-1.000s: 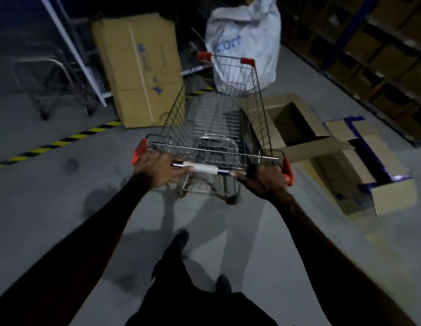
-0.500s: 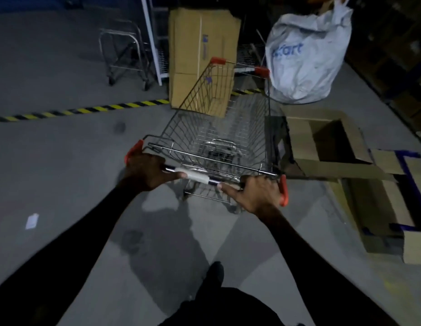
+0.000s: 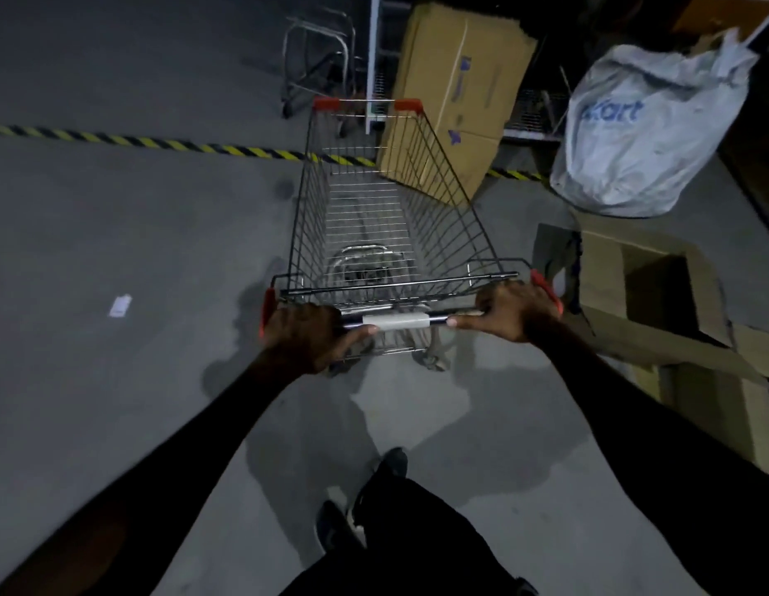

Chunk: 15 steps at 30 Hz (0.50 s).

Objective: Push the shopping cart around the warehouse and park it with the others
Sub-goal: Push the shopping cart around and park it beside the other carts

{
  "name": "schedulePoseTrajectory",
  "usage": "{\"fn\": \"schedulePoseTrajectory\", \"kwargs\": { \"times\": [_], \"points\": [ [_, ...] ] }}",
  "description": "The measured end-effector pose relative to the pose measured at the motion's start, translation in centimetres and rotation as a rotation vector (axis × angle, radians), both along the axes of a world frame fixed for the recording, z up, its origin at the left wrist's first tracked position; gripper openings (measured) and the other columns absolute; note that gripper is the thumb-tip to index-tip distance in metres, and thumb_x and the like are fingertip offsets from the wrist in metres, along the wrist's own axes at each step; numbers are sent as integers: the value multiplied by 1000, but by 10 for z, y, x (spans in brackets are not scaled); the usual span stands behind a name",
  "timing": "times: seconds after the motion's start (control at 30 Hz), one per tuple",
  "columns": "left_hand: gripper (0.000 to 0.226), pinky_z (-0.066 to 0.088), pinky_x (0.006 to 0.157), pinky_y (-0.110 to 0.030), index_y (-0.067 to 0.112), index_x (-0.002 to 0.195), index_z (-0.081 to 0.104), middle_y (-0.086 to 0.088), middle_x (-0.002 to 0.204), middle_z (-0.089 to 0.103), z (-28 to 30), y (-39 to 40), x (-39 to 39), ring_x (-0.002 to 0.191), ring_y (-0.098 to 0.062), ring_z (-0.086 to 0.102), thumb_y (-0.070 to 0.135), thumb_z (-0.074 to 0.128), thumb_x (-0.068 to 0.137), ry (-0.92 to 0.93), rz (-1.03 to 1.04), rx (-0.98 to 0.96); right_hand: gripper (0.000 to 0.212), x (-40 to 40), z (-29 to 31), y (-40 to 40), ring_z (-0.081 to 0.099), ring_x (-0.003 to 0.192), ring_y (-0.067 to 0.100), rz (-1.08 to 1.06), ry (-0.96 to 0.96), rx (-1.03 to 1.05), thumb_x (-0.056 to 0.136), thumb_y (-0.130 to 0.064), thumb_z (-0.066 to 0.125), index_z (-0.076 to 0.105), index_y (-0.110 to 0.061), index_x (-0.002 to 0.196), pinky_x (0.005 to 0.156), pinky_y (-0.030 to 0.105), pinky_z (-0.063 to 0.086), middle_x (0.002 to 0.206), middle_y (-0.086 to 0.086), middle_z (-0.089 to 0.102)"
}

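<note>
Wire-mesh cart (image 3: 387,217), tubular handle (image 3: 399,322).

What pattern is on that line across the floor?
Diagonal yellow and black stripes on the floor tape, clearest in the head view.

The white sack (image 3: 644,131) bears blue lettering of which "kart" can be read. The leaning cardboard box (image 3: 455,96) carries blue print, too blurred to read.

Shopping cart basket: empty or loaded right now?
Empty. Through the shopping cart basket's wire mesh only bare floor and the cart's own frame show.
</note>
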<state>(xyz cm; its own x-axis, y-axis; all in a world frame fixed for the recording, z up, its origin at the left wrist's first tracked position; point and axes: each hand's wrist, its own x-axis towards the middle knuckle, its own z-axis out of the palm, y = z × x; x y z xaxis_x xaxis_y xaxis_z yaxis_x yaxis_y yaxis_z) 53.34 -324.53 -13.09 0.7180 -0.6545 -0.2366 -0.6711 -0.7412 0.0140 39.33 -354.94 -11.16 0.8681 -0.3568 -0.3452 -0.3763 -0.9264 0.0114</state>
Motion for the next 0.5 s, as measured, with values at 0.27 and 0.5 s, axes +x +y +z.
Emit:
{"fn": "schedulePoseTrajectory", "kwargs": {
  "times": [0.27,0.5],
  "points": [
    [97,15,127,-61,46,129,72,4,134,74,3,35,8,135,-25,63,106,12,82,125,147,53,82,43,-9,13,64,92,13,167,-73,12,64,-114,28,59,-38,64,113,51,33,80,-21,64],
    [117,9,126,-69,39,113,77,1,125,76,-3,33,48,131,-27,63,115,2,65,156,290,71,98,104,-16,2,65,87,13,236,-99,19,60,-117,22,66,-30,67,121,61,24,80,-15,68]
  ]
}}
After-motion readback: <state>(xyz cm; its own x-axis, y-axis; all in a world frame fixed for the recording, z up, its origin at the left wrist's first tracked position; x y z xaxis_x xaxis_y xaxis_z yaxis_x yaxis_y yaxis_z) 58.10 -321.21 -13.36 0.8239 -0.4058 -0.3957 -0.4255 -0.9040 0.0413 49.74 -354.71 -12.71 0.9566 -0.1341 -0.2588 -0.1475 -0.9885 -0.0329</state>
